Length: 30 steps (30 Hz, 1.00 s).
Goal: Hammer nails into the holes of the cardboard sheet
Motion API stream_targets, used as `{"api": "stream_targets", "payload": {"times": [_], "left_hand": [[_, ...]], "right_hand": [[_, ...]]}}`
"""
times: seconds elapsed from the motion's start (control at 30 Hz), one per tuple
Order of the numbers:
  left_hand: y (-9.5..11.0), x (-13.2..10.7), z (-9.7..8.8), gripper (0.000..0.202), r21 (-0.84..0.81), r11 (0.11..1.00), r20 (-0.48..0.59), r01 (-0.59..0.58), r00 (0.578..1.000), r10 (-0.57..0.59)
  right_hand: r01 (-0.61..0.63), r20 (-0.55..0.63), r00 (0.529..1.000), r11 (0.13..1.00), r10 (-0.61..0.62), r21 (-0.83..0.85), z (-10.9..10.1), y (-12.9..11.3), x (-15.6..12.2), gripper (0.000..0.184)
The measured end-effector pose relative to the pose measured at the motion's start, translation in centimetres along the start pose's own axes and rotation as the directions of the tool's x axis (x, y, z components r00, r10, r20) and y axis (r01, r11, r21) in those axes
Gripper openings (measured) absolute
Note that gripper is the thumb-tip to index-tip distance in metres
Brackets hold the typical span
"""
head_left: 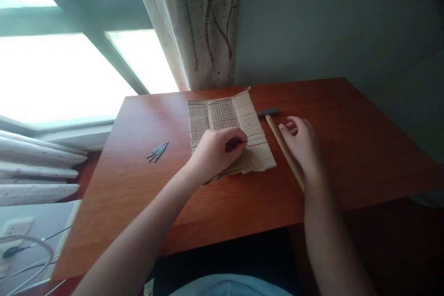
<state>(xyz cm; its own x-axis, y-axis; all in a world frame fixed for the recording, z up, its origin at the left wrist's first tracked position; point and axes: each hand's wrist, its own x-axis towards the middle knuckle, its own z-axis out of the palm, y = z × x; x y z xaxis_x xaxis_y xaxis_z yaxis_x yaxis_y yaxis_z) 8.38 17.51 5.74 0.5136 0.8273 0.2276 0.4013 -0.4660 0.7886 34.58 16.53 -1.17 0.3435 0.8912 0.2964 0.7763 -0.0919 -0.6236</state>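
My left hand (222, 148) is over the cardboard piece (255, 125), thumb and forefinger pinched together. Between the fingertips shows a small dark end, which looks like part of a nail (246, 139); the fingers hide the rest. My right hand (302, 141) is beside the wooden handle of a hammer (283, 146), fingers loosely bent and apart, with nothing in them. The hammer's dark head lies at the far end, by the cardboard's right edge. A small pile of several nails (157, 151) lies on the table to the left.
The brown wooden table (222, 208) has its near edge close to my body. A perforated grid (222, 114) shows in the middle of the creased cardboard. Behind are a curtain (211, 23) and a wall; a window is at the left, above a socket with cables (24, 249).
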Motion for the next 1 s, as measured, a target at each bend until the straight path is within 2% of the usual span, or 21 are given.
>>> {"api": "stream_targets", "payload": {"times": [0.07, 0.13, 0.23, 0.3, 0.37, 0.43, 0.47, 0.5, 0.57, 0.63, 0.67, 0.73, 0.8, 0.9, 1.0], "left_hand": [[-0.1, 0.0, 0.0, 0.007, -0.002, 1.000, 0.005, 0.000, 1.000, 0.000], [0.0, 0.0, 0.0, 0.007, -0.006, 1.000, 0.005, 0.000, 1.000, 0.000], [0.0, 0.0, 0.0, 0.008, -0.014, 1.000, -0.003, -0.009, 1.000, 0.009], [0.0, 0.0, 0.0, 0.009, -0.011, 1.000, -0.005, -0.015, 1.000, 0.015], [0.0, 0.0, 0.0, 0.010, -0.002, 1.000, -0.003, -0.014, 1.000, 0.014], [0.0, 0.0, 0.0, 0.010, 0.011, 1.000, -0.005, -0.013, 1.000, 0.013], [0.0, 0.0, 0.0, 0.010, 0.018, 1.000, -0.006, -0.014, 1.000, 0.014], [0.0, 0.0, 0.0, 0.010, 0.024, 1.000, -0.005, -0.017, 1.000, 0.017], [-0.1, 0.0, 0.0, 0.010, 0.033, 0.999, -0.005, -0.020, 1.000, 0.021], [-0.1, 0.0, 0.0, 0.010, 0.036, 0.999, -0.006, -0.022, 1.000, 0.023], [-0.1, 0.0, 0.0, 0.009, 0.034, 0.999, -0.009, -0.024, 1.000, 0.024], [-0.1, -0.1, 0.0, 0.010, 0.028, 0.999, -0.009, -0.024, 1.000, 0.024], [-0.1, -0.1, -0.1, 0.012, 0.023, 0.999, -0.006, -0.025, 1.000, 0.025], [-0.1, -0.1, -0.1, 0.012, 0.029, 0.999, -0.004, -0.025, 1.000, 0.025], [0.0, -0.1, 0.0, 0.012, 0.040, 0.999, -0.014, -0.021, 1.000, 0.021]], "right_hand": [[0.062, 0.082, 0.996, 0.969, -0.044, -0.240, -0.1, 1.0, -0.5, 0.055], [0.107, 0.171, 0.984, 0.920, -0.044, -0.377, 0.1, 1.1, -1.1, 0.060], [0.164, 0.281, 0.959, 0.859, -0.025, -0.485, 0.7, 0.4, -1.5, 0.039], [0.186, 0.317, 0.948, 0.847, -0.022, -0.497, 0.8, 0.2, -1.2, 0.031], [0.160, 0.319, 0.947, 0.905, -0.029, -0.394, 0.4, 0.3, -0.9, 0.027], [0.054, 0.313, 0.950, 0.991, -0.013, -0.123, -0.8, 0.5, -0.7, 0.027], [-0.029, 0.335, 0.942, 0.998, 0.007, 0.060, -1.6, 0.5, -0.9, 0.028], [-0.124, 0.336, 0.941, 0.963, 0.038, 0.238, -2.6, 0.4, -1.2, 0.032], [-0.198, 0.353, 0.935, 0.855, 0.019, 0.479, -4.9, -0.2, -2.0, 0.034], [-0.201, 0.364, 0.931, 0.812, -0.015, 0.548, -7.2, -1.1, -3.0, 0.033], [-0.197, 0.375, 0.927, 0.827, -0.019, 0.527, -8.3, -1.7, -3.4, 0.032], [-0.097, 0.365, 0.930, 0.919, -0.054, 0.383, -10.0, -2.7, -4.0, 0.027], [0.141, 0.334, 0.923, 0.974, -0.194, 0.176, -11.0, -3.6, -4.3, 0.023], [0.467, 0.230, 0.861, 0.884, -0.454, -0.003, -11.5, -4.6, -4.4, 0.017], [0.597, 0.169, 0.797, 0.799, -0.579, -0.075, -11.4, -5.1, -4.5, 0.021]]}}
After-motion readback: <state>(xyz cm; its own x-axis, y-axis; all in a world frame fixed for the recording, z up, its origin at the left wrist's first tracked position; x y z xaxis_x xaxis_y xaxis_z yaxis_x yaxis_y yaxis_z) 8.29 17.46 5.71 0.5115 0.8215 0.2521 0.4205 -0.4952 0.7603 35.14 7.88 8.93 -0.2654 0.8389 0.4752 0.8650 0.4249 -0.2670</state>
